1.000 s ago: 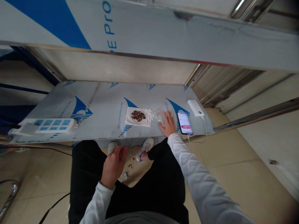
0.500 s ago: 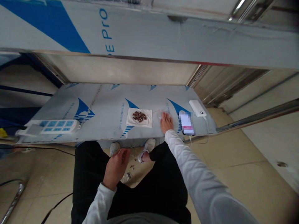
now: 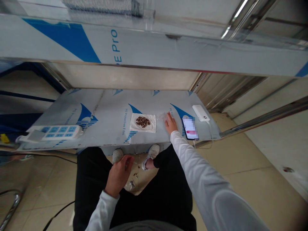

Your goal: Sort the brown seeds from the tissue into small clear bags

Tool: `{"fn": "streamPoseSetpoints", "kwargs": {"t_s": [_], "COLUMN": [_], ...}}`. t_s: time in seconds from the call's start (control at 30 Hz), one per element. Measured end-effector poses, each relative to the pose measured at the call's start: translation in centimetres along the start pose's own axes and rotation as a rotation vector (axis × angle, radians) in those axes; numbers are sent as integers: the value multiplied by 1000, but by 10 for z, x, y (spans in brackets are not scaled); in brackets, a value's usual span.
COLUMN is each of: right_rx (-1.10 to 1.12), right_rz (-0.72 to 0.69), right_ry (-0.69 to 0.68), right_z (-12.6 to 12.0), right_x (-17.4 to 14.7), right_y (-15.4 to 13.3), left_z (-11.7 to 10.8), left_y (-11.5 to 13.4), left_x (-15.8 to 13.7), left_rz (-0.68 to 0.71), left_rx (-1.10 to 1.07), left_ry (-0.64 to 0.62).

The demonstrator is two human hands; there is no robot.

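My right hand (image 3: 171,123) rests on the film-covered shelf with its fingers stretched out, at the edge of a thin clear plastic bag (image 3: 161,117). To its left a white cloth (image 3: 150,128) lies flat. On that cloth is a pile of small brown metal pieces (image 3: 142,121), too small to name exactly. Above my lap, in front of the shelf, hangs my left hand (image 3: 119,173), its fingers curled together. What it may hold is hidden by the fingers.
Right of my right hand lie a phone (image 3: 190,127) and a white power bank (image 3: 201,113) with a cable. A white power strip (image 3: 63,132) sits at the shelf's left end. An upper ledge (image 3: 144,48) crosses above. Small pieces (image 3: 131,183) lie below, between my legs.
The view has tilted up slightly. My right hand has shifted a little on the shelf, its fingers now more gathered beside the clear bag. My left hand stays curled in about the same place.
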State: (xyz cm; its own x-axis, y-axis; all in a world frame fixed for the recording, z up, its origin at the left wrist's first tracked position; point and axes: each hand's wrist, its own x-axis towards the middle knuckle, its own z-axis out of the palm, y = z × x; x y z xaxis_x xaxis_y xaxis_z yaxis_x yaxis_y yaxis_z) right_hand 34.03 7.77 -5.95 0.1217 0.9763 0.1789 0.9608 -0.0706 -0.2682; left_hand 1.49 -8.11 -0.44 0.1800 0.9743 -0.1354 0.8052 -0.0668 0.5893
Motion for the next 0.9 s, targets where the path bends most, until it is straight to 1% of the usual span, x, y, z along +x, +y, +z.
{"fn": "streamPoseSetpoints", "kwargs": {"t_s": [0.03, 0.1, 0.13, 0.2, 0.3, 0.47, 0.53, 0.6, 0.7, 0.77, 0.9], "right_rx": [12, 8, -11, -57, -85, -65, -4, 79, 196, 255, 331], "right_rz": [8, 66, 106, 161, 148, 139, 139, 159, 263, 309, 274], "right_ry": [37, 86, 81, 24, -35, -41, 6, 93, 261, 343, 378], "right_z": [-1, -1, 0, 4, 11, 9, 4, -3, -17, -27, -44], "right_x": [0, -3, -5, -12, -23, -31, -36, -43, -61, -78, -126], "right_y": [0, -1, -1, -2, -5, -8, -10, -12, -14, -16, -29], "left_z": [-1, -2, -3, -3, 0, 3, 2, 1, 0, 0, 3], "left_y": [-1, -2, -3, -3, -4, -5, -6, -8, -11, -12, -13], "left_x": [0, 0, 0, 0, 1, 1, 1, 2, 3, 4, 5], "left_rz": [-1, -2, -4, -17, -40, -36, -33, -29, -29, -36, -50], "left_rx": [0, 0, 0, 1, 2, -23, -34, -40, -29, -18, -12], "left_ry": [2, 6, 3, -5, -18, -50, -39, -20, 3, 0, -32]}}
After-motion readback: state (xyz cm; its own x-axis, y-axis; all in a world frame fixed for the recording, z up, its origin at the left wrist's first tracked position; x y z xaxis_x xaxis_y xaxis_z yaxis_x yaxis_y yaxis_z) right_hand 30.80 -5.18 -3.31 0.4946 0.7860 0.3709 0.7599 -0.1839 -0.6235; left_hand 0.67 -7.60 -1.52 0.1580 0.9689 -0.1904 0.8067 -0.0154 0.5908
